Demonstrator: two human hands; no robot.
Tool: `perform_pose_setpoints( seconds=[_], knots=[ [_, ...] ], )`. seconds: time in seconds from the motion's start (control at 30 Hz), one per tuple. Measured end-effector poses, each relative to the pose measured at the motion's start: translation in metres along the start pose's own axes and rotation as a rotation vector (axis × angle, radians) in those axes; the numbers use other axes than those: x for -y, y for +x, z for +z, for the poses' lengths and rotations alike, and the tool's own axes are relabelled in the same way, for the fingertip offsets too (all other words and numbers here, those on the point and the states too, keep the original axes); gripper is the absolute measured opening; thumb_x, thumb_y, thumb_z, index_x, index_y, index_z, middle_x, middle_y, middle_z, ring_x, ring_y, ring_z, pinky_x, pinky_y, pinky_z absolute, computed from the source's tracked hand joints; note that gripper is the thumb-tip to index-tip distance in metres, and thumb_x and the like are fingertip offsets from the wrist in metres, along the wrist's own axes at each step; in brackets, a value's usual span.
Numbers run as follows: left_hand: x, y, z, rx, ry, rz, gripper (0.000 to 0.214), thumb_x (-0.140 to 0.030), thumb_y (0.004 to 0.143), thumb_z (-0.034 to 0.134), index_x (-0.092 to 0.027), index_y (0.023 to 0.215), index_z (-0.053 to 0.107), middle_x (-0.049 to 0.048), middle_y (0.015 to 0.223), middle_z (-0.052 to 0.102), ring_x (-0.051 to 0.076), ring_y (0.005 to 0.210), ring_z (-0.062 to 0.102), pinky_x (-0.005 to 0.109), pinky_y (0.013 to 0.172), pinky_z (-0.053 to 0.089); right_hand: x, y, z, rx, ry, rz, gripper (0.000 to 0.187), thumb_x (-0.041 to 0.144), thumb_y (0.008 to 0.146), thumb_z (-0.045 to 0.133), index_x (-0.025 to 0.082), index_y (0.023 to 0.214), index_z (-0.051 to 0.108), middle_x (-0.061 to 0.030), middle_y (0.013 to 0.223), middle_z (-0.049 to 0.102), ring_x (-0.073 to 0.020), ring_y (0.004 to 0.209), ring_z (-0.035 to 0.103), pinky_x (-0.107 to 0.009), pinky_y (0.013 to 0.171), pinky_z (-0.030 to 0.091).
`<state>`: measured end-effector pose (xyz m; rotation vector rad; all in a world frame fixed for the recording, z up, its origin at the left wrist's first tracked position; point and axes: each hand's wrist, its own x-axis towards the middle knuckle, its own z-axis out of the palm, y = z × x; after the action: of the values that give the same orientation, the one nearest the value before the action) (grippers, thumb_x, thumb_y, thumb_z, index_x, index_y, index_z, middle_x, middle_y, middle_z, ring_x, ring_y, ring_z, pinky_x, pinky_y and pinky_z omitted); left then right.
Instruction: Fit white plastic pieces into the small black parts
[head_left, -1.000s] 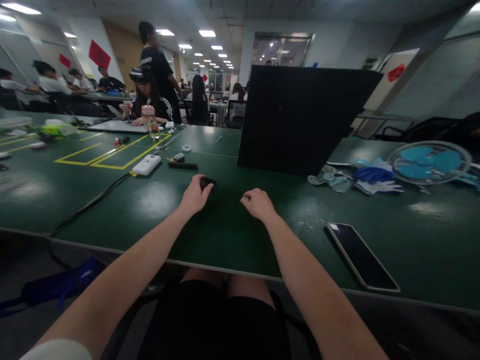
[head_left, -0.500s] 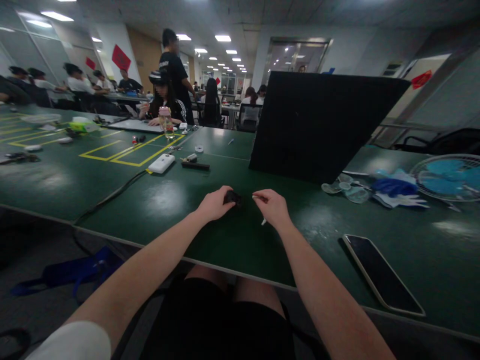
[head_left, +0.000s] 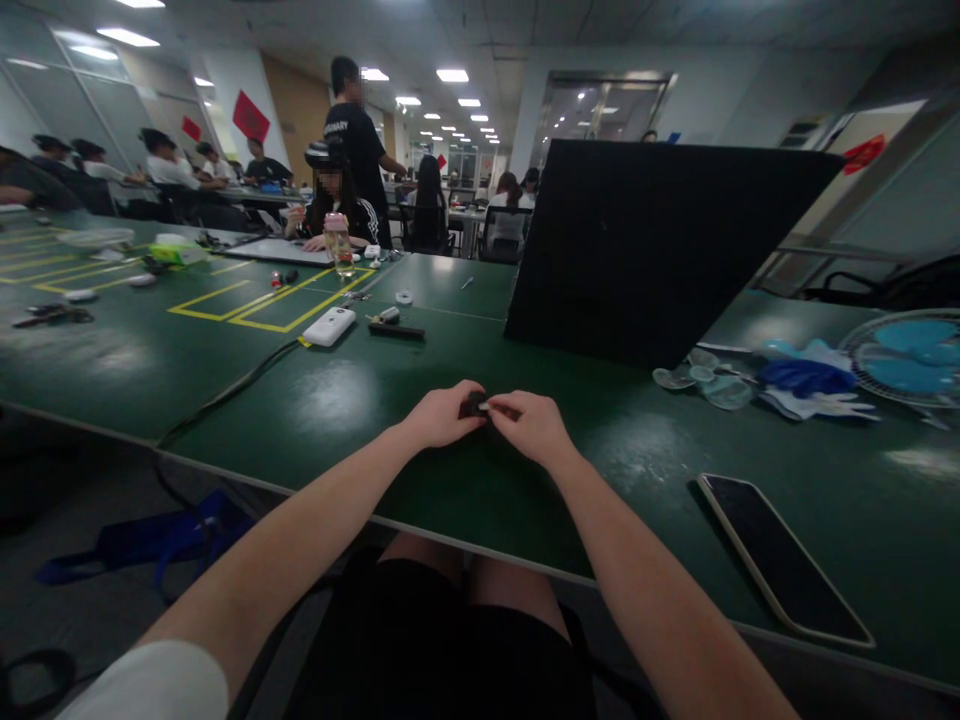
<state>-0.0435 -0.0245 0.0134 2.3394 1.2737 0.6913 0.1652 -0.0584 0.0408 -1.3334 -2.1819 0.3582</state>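
My left hand (head_left: 448, 414) is closed round a small dark object (head_left: 473, 403), held low over the green table in front of me. Fingers and dim light hide most of its shape, so its kind cannot be told. My right hand (head_left: 532, 426) pinches a small, thin white piece (head_left: 484, 406) between thumb and forefinger. The white tip meets the dark object, or lies right against it; whether it enters it I cannot make out. Both hands are nearly touching each other.
A large black panel (head_left: 645, 250) stands beyond my right hand. Rightward lie a phone (head_left: 784, 555), gloves (head_left: 810, 380) and a fan (head_left: 911, 350). A white box (head_left: 330, 326) with a cable, a dark bar (head_left: 396, 331) and a bottle (head_left: 339, 246) are further left. A co-worker sits opposite.
My hands have come together. The white piece in my right hand has moved left to the dark object, which stays in my left hand. The view has shifted slightly.
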Motion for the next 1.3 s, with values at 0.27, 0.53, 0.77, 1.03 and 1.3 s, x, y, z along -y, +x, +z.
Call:
perform_pose_setpoints(
  seconds=[0.27,0.53,0.77,1.03,1.3],
  knots=[
    [0.002,0.001,-0.001,-0.016,-0.004,-0.030,0.052,-0.045,0.087,0.065,-0.027,0.134,0.053,0.0060,0.104,0.074,0.025,0.091,0.072,0.036,0.081,0.055,-0.006,0.003,-0.011,-0.028,-0.112,0.072,0.030,0.040,0.096,0.057,0.026,0.115,0.075,-0.0076,0.112,0.069,-0.0217,0.091,0.065,-0.035,0.076,0.051],
    [0.004,0.000,-0.002,-0.062,0.038,-0.077,0.051,-0.045,0.087,0.067,-0.028,0.133,0.054,0.0052,0.110,0.074,0.025,0.097,0.071,0.035,0.082,0.054,-0.056,0.001,-0.059,0.344,-0.209,0.736,0.067,0.084,0.077,0.056,0.019,0.081,0.074,-0.0104,0.081,0.071,-0.0259,0.075,0.067,-0.035,0.061,0.047],
    [0.013,0.006,0.002,-0.064,-0.126,-0.130,0.052,-0.045,0.086,0.070,-0.027,0.132,0.055,0.0059,0.112,0.073,0.024,0.101,0.070,0.036,0.089,0.055,-0.041,0.001,-0.030,0.359,-0.080,0.430,0.035,0.042,0.080,0.074,0.023,0.109,0.071,-0.0045,0.095,0.074,-0.0197,0.081,0.067,-0.029,0.066,0.047],
    [0.012,0.008,0.001,-0.080,-0.197,-0.147,0.051,-0.041,0.087,0.069,-0.024,0.133,0.054,0.0073,0.110,0.074,0.025,0.103,0.070,0.043,0.098,0.052,-0.034,0.004,-0.012,0.043,0.066,0.291,0.043,0.028,0.085,0.067,0.022,0.127,0.061,-0.0040,0.099,0.072,-0.0179,0.080,0.066,-0.030,0.069,0.052],
    [0.001,0.002,-0.005,-0.037,0.050,-0.072,0.049,-0.043,0.085,0.069,-0.027,0.128,0.053,0.0030,0.105,0.076,0.027,0.105,0.071,0.051,0.113,0.039,-0.025,0.003,-0.011,-0.083,0.139,0.154,0.028,0.034,0.088,0.063,0.023,0.112,0.072,-0.0023,0.087,0.071,-0.0151,0.065,0.060,-0.029,0.059,0.048]
  ],
)
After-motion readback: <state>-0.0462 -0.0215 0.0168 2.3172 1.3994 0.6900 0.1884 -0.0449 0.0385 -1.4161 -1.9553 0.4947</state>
